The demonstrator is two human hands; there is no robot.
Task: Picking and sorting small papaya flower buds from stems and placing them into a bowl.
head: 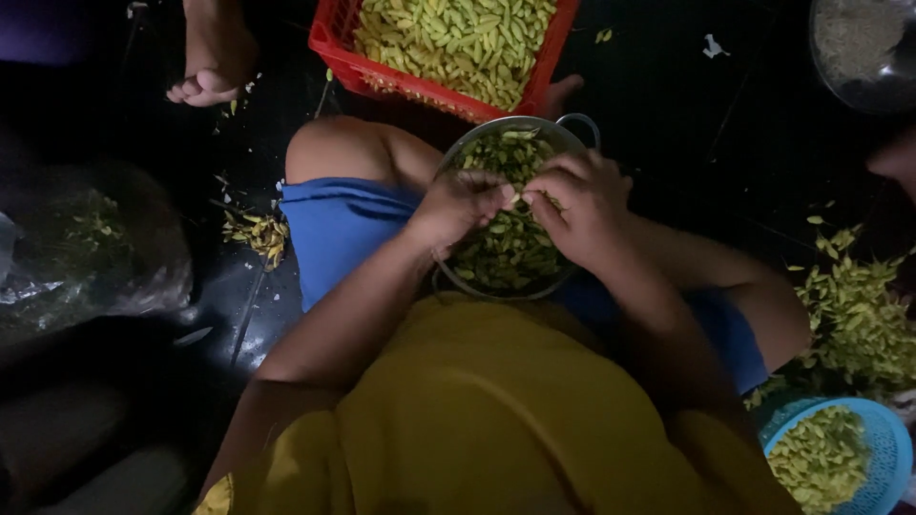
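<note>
Head view, dim light, person seated on a dark floor. Left hand (461, 208) and right hand (579, 205) meet over a round metal bowl (572, 131) that rests on the lap, between the knees. Both hands are curled narrow; their fingertips pinch one small pale bud (515, 197) between them, just above the bowl's contents. The bowl holds a heap of dark green trimmed pieces; one loop handle shows at its far rim.

Beyond the bowl, touching or just behind it, stands a red plastic crate (336, 43) with lattice walls, filled with yellow-green buds. At lower right sits a blue plastic sieve basket (892, 448), round, also holding yellow-green buds; beside it a loose pile of the same buds (859, 315) lies on the floor. A smaller scatter of buds (258, 234) lies by the left thigh. At far left, a crumpled clear plastic bag (114, 257) with green matter inside; no label can be made out. Another person's bare foot (215, 57) rests at upper left, well apart from the hands.
</note>
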